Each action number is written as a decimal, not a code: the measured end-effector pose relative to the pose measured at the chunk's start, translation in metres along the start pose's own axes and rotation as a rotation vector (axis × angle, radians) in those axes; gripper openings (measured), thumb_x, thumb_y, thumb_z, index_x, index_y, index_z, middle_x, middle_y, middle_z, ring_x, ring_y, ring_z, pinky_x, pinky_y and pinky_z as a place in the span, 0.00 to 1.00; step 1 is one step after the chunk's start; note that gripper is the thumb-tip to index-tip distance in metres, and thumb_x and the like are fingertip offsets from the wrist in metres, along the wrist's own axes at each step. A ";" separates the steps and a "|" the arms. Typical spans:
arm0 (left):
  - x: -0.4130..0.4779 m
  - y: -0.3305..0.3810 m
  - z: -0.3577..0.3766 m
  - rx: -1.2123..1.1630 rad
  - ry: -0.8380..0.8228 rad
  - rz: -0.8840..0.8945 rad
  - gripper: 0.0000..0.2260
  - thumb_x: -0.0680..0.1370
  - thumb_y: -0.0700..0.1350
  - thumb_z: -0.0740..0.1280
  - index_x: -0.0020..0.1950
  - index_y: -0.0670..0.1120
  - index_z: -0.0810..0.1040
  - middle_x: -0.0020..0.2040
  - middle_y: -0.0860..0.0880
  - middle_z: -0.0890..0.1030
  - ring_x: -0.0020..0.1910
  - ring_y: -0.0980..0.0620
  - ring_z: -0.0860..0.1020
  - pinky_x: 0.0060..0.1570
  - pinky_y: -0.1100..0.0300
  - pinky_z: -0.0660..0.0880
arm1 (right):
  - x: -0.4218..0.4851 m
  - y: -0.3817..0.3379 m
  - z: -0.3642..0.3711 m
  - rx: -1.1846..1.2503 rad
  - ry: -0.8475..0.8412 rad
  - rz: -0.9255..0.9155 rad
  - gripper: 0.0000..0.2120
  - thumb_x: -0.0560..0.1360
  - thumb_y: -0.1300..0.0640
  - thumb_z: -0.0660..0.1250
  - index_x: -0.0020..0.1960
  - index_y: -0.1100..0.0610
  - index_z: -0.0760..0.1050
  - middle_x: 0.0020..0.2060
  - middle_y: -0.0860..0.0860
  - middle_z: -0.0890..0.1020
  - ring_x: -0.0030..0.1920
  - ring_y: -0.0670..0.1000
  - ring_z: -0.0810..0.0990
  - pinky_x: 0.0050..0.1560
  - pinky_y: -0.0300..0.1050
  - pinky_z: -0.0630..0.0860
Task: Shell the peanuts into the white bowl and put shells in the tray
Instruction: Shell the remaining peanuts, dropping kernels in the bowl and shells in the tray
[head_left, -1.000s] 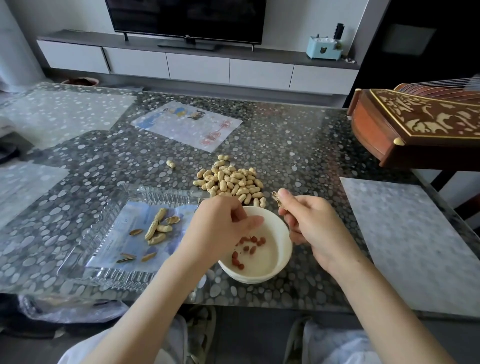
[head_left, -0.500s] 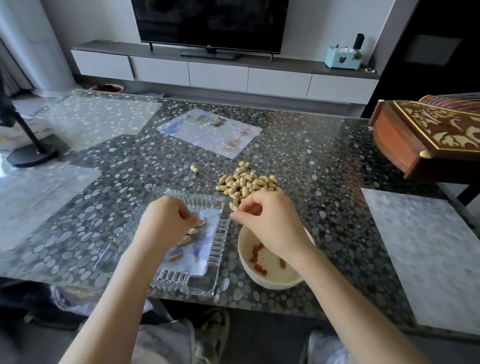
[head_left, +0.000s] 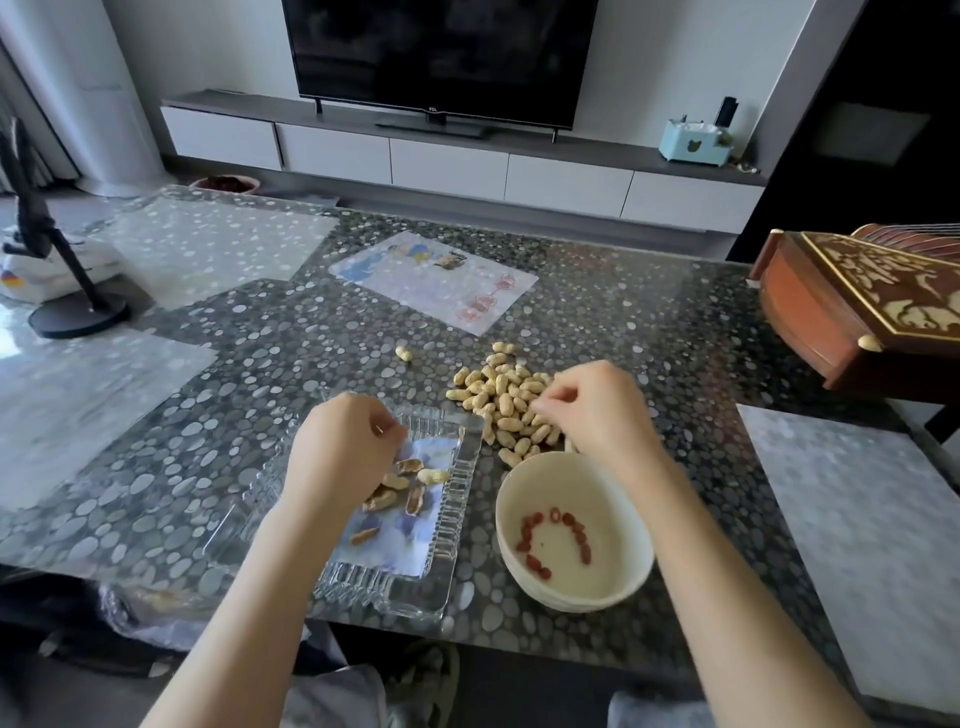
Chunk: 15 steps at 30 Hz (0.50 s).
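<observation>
Tray left of bowl, both on table; peanut pile behind them. Shells lie in tray, kernels in bowl.

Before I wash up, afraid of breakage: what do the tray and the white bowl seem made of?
Tray: clear glass or hard plastic, glossy; see-through ribbed walls leave it open. White bowl: probably glazed ceramic; opaque, smooth, faint sheen.

Right of the white bowl the desk runs open as far as a pale mat. Just left of the bowl, the glass tray leaves only a narrow strip of desk. The peanut pile crowds the bowl's far rim. Far right beyond the bowl, a wooden instrument stands at the desk's edge.
</observation>
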<state>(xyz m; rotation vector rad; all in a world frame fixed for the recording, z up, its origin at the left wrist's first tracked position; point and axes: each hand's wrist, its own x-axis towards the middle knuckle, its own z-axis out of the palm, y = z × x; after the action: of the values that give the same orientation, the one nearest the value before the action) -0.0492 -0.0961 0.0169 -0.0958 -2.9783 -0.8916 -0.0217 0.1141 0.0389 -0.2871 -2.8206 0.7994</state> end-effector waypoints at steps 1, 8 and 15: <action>-0.001 0.002 0.000 -0.002 0.007 0.014 0.14 0.76 0.44 0.67 0.30 0.49 0.74 0.27 0.52 0.75 0.27 0.55 0.71 0.26 0.63 0.62 | 0.006 0.015 -0.006 -0.036 -0.004 0.089 0.11 0.74 0.56 0.70 0.40 0.63 0.83 0.30 0.47 0.82 0.34 0.49 0.80 0.37 0.41 0.74; -0.002 0.016 0.007 -0.089 0.076 0.080 0.12 0.76 0.45 0.66 0.35 0.41 0.79 0.28 0.45 0.78 0.26 0.49 0.71 0.28 0.60 0.68 | 0.027 0.080 0.017 0.073 -0.137 0.388 0.18 0.71 0.47 0.73 0.38 0.63 0.82 0.31 0.55 0.82 0.35 0.53 0.79 0.42 0.48 0.77; -0.007 0.035 0.013 -0.166 0.109 0.145 0.11 0.77 0.44 0.66 0.37 0.40 0.79 0.29 0.45 0.77 0.26 0.50 0.69 0.28 0.60 0.65 | 0.030 0.082 0.028 0.097 -0.141 0.395 0.12 0.73 0.51 0.72 0.45 0.61 0.83 0.27 0.50 0.77 0.31 0.50 0.76 0.36 0.42 0.71</action>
<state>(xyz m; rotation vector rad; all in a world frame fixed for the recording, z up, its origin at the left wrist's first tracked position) -0.0400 -0.0605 0.0246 -0.2556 -2.7525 -1.0861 -0.0459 0.1757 -0.0245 -0.8208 -2.8805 1.0681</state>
